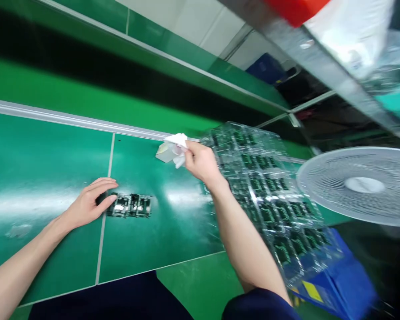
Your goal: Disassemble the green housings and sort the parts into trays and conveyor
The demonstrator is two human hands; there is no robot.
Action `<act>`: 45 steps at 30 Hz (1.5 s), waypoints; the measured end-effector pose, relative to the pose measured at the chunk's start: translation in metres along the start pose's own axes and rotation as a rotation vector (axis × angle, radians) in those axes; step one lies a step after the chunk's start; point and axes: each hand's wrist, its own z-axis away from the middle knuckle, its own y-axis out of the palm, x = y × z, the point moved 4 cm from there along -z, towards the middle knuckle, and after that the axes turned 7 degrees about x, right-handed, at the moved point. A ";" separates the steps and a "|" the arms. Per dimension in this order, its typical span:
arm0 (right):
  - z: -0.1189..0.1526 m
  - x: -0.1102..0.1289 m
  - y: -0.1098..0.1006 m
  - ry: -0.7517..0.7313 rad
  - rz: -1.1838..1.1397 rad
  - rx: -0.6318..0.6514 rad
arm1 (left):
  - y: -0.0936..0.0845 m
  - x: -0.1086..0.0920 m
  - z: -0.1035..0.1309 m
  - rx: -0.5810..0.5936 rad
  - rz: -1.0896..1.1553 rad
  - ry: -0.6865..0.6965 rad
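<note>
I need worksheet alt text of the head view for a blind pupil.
A person's bare right hand pinches a crumpled white wad over a glossy green worktop, while the left hand touches a small dark rectangular circuit-board panel. To the right lie clear plastic trays of green boards, beside a round grey fan grille.

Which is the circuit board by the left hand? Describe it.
On the green worktop, find the pale seam. Just right of it, by the left hand, lies the dark circuit board. Unlike the boards in clear plastic trays, it lies out on the worktop.
</note>
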 end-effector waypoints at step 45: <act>0.121 -0.004 0.080 0.584 -1.449 -0.338 | 0.005 -0.078 -0.012 0.220 -0.421 0.195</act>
